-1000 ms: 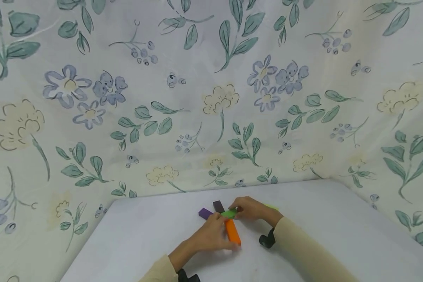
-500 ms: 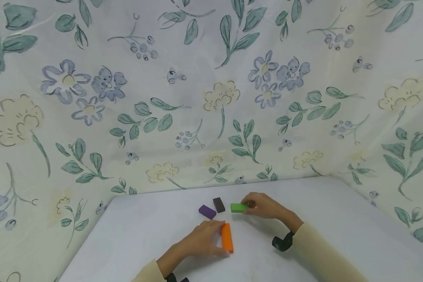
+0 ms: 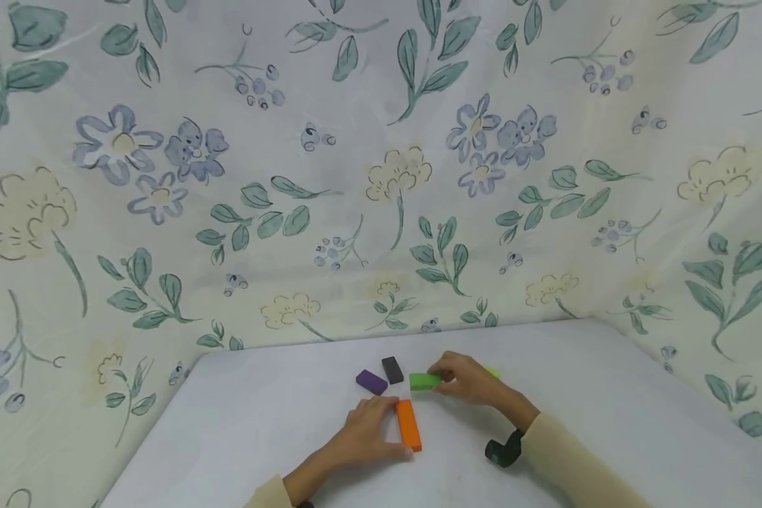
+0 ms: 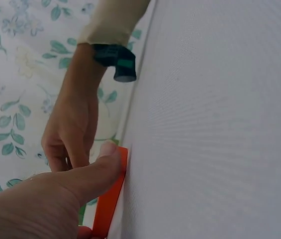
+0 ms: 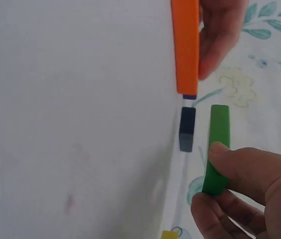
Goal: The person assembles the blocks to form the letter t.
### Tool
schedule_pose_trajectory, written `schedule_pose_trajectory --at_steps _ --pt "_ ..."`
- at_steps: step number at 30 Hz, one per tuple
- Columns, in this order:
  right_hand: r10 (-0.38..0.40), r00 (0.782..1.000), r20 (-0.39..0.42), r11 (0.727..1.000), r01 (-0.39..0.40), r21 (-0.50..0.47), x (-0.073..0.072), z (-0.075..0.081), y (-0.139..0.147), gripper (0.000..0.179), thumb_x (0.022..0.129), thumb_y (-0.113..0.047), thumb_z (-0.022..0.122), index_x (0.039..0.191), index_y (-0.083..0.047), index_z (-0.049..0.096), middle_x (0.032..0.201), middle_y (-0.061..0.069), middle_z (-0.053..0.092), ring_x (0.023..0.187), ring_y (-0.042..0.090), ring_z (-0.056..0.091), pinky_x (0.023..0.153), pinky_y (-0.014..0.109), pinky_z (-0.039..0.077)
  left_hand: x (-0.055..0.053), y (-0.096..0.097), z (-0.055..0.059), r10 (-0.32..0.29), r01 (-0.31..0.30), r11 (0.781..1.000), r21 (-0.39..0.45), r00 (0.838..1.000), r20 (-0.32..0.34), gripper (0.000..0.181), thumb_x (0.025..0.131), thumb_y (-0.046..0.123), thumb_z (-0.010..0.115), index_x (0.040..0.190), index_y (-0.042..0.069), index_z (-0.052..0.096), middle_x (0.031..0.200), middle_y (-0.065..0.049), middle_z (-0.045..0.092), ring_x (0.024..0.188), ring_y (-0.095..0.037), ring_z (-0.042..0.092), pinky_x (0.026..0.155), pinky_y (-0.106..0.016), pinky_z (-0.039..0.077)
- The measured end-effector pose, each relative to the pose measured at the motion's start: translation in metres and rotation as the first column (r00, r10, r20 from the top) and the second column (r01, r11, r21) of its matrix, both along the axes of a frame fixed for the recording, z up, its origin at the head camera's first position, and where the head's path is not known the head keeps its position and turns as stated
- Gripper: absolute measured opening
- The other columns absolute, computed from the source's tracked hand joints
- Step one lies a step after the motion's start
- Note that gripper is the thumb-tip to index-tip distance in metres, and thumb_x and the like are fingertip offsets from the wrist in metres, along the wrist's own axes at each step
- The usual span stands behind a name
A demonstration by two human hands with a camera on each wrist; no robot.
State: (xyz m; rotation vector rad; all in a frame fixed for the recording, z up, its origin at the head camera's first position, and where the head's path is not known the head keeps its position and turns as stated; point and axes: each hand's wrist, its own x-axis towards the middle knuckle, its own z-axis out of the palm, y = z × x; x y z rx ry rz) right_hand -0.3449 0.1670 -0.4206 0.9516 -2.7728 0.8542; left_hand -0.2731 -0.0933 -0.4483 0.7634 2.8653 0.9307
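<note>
My left hand point(image 3: 370, 434) holds an orange block point(image 3: 409, 425) by its ends, the thumb at the near end and fingertips at the far end. In the left wrist view the thumb presses on the orange block point(image 4: 109, 204). My right hand point(image 3: 466, 377) pinches a green block point(image 3: 424, 382) between thumb and fingers; the right wrist view shows the green block point(image 5: 219, 149) upright in that grip. Beyond the left hand lie a purple block point(image 3: 371, 382) and a dark brown block point(image 3: 392, 370). The held blocks are apart from each other.
A yellow-green block point(image 3: 492, 371) lies behind the right hand, mostly hidden by it. The white table point(image 3: 248, 416) ends at the back against a flower-patterned cloth point(image 3: 349, 233), which also rises at both sides.
The green block was at the orange block's far end, with both hands close together. The right hand has drawn it away to the right; the left hand and orange block have shifted slightly left and nearer.
</note>
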Motion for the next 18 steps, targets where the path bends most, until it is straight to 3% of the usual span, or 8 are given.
schedule_pose_trajectory --at_steps 6,18 --pt "-0.011 1.000 0.020 0.999 0.010 0.040 0.002 -0.008 -0.012 0.028 0.087 -0.013 0.077 0.114 -0.008 0.073 0.097 -0.005 0.064 0.086 0.008 0.056 0.080 0.020 0.054 0.001 -0.001 -0.003 -0.003 0.003 1.000 -0.029 1.000 -0.022 0.088 0.075 0.056 0.081 0.142 0.010 0.050 0.146 -0.014 0.051 0.133 -0.037 0.044 0.107 -0.062 0.035" --pt "-0.038 0.999 0.023 0.996 0.036 0.077 0.002 -0.013 -0.011 0.027 0.086 -0.018 0.078 0.113 -0.013 0.074 0.097 -0.010 0.065 0.087 0.007 0.054 0.081 0.022 0.052 -0.004 0.003 -0.002 0.032 -0.031 0.999 -0.031 0.999 0.034 0.089 0.075 0.058 0.080 0.145 0.013 0.049 0.149 -0.013 0.049 0.135 -0.037 0.042 0.111 -0.063 0.034"
